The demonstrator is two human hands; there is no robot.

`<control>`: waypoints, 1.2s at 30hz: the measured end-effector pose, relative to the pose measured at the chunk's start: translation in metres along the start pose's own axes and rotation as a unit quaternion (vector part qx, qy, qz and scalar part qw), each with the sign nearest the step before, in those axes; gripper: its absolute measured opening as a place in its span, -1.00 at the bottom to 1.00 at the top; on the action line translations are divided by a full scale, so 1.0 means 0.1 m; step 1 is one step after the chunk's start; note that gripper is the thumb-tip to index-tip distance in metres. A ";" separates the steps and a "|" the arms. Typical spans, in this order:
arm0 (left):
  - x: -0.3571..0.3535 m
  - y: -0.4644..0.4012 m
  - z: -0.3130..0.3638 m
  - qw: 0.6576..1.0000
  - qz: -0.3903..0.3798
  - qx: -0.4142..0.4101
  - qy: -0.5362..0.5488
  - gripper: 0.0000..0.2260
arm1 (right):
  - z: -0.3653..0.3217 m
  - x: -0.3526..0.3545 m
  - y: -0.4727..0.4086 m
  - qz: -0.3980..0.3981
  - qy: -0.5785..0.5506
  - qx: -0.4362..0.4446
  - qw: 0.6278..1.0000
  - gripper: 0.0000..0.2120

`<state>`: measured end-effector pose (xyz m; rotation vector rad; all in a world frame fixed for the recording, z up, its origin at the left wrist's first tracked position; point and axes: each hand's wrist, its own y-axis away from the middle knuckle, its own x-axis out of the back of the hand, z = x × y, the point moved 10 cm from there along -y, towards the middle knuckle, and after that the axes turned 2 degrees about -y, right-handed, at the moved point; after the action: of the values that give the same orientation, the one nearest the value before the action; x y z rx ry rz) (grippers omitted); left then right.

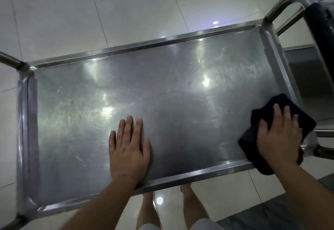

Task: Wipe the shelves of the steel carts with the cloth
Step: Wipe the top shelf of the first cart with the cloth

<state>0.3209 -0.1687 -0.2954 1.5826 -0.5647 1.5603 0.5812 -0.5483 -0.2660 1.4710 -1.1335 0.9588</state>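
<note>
Room: pale glossy floor tiles (126, 9) with thin dark joints, ceiling lights mirrored in them; seen from above, looking down past the person's bare legs.
Cart: a steel cart whose top shelf (162, 89) is a shallow tray with a raised rim all round and tube handles at both ends. A second cart (303, 78) stands just beside it on the right, its shelf partly in view under a dark blurred object I cannot identify.
Shelf surface: brushed metal, scuffed with fine circular scratches and bright with reflections. It looks hard, smooth and probably slick under a damp cloth.
Cloth: a dark, near-black cloth (282, 116) lies bunched at the shelf's near right corner, one fold draping over the near rim.
Right hand: the right hand (280, 136) presses down on the cloth, palm flat, fingers (276, 112) slightly spread and bent over its top fold.
Left hand: the left hand (129, 146) rests flat on the bare shelf near the front rim, fingers straight and close together, holding nothing; likely steadying the cart.
Handling, cloth: soft, light, limp; it will crumple and slide unless held flat under the palm. Best driven from the middle of the wad.
Handling, cart: rigid, and likely to move under sideways pushing, so a bracing hand makes sense.
Writing: no brand, label or lettering is readable anywhere.
</note>
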 end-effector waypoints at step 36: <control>1.12 0.97 -0.86 0.976 -0.175 -0.062 0.111 -0.50 | -2.24 0.02 2.53 -0.248 -0.063 0.117 0.960 -0.69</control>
<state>0.2077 -0.1287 -0.1733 1.3087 -0.2380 1.3808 0.3339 -0.3425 -0.1629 1.9143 -0.6938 0.6653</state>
